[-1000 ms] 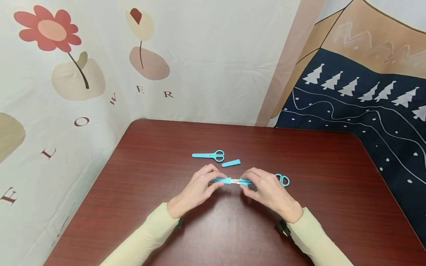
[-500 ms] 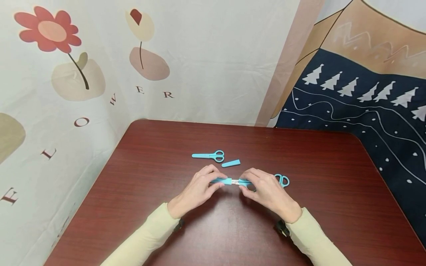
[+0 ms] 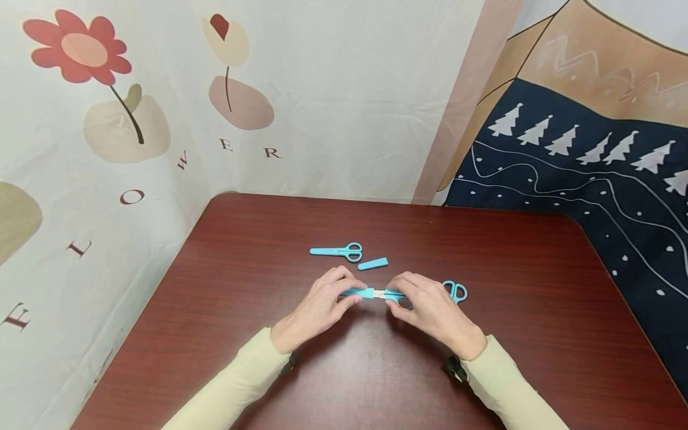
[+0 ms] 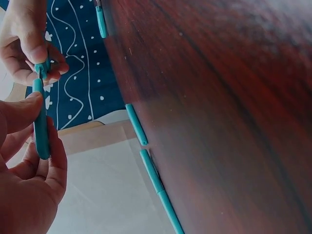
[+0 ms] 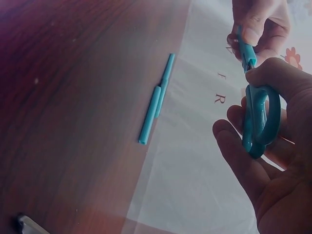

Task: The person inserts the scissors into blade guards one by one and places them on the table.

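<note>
My left hand pinches a light blue scissors sheath between thumb and fingers. My right hand grips a pair of blue-handled scissors by the handle loops. The blades point left into the sheath's mouth, and a short strip of bare metal shows between sheath and handle. In the left wrist view, the held sheath lies along the thumb, in line with the scissors. Both hands are close together above the table, so fingers hide parts of the handle and sheath.
On the brown table, beyond the hands, lie sheathed blue scissors and a loose blue sheath. Another pair of scissors lies behind my right hand, which hides its blades. A printed cloth hangs along the table's far edge.
My right hand has shifted very slightly left with the scissors, and the bare strip of blade is a little shorter. The left hand and the things on the table look unmoved.
</note>
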Motion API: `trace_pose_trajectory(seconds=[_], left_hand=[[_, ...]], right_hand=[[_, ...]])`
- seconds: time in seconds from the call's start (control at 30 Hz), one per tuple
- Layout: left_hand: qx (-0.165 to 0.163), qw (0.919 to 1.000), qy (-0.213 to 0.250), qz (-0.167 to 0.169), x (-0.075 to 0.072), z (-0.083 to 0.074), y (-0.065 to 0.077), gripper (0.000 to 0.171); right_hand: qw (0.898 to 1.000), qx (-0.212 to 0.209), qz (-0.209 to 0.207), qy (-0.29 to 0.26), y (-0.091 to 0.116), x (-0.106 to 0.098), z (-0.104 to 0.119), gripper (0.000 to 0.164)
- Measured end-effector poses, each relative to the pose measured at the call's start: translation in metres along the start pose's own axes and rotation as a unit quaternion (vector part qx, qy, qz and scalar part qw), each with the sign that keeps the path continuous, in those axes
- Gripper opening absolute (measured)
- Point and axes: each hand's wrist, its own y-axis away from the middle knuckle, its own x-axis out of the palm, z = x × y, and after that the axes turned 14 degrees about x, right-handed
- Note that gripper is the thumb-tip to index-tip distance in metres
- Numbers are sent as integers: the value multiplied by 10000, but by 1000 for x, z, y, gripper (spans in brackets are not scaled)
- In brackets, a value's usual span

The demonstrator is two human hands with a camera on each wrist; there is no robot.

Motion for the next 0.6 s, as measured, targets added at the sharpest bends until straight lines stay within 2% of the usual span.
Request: trace_pose_trajectory(seconds=[0.6], left_hand=[[14,9999,-84,97,2,1,-1,21]], right_hand=[[10000,-18,-15,12,0,1,-1,23]])
